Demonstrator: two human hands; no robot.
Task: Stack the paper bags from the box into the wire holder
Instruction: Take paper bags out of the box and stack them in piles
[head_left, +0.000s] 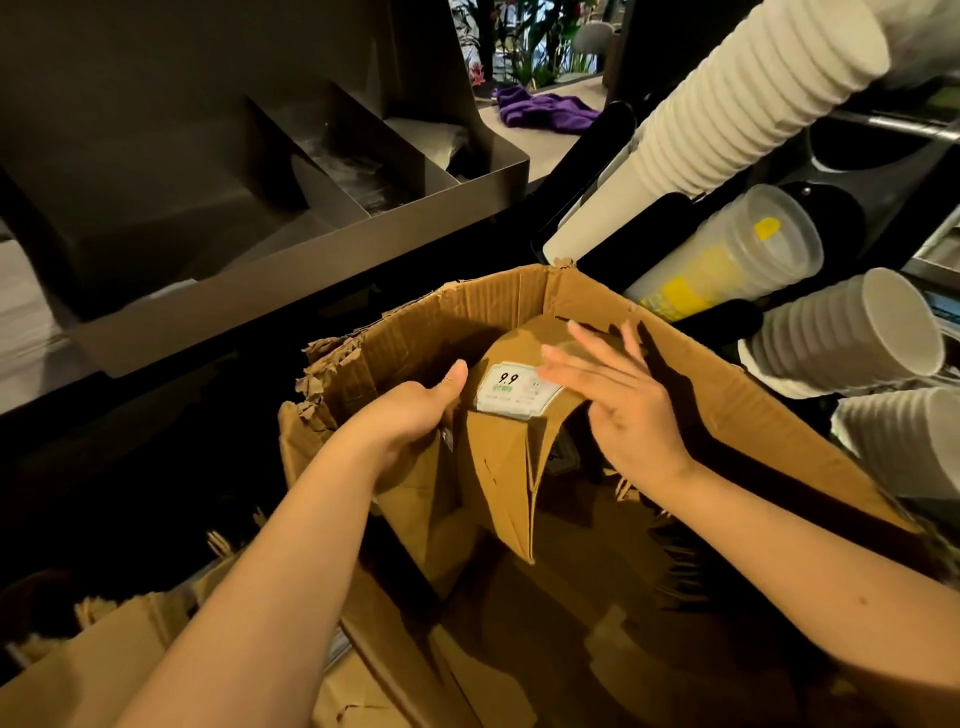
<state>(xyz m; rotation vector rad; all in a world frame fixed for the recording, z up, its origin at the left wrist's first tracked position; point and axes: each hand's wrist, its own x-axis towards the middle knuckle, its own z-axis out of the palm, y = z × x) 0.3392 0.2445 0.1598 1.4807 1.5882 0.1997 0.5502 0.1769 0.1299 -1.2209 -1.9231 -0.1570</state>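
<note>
A torn cardboard box (737, 395) stands open in front of me. Inside it, a bundle of brown paper bags (511, 467) with a white label reading 9.9 bends upward. My left hand (410, 415) grips the bundle's left side, thumb on top beside the label. Spread flat, my right hand (623, 405) rests its fingers against the bundle's right top, near the label. More brown bags (561, 634) lie lower in the box. Other paper bags (104, 654) stand at the lower left; I cannot make out the wire holder.
A dark metal divided tray (322, 249) sits on the shelf above left. Stacks of white paper cups (748, 104) and clear plastic cups (737, 254) stick out from dispensers at the right. A purple cloth (540, 111) lies on the far counter.
</note>
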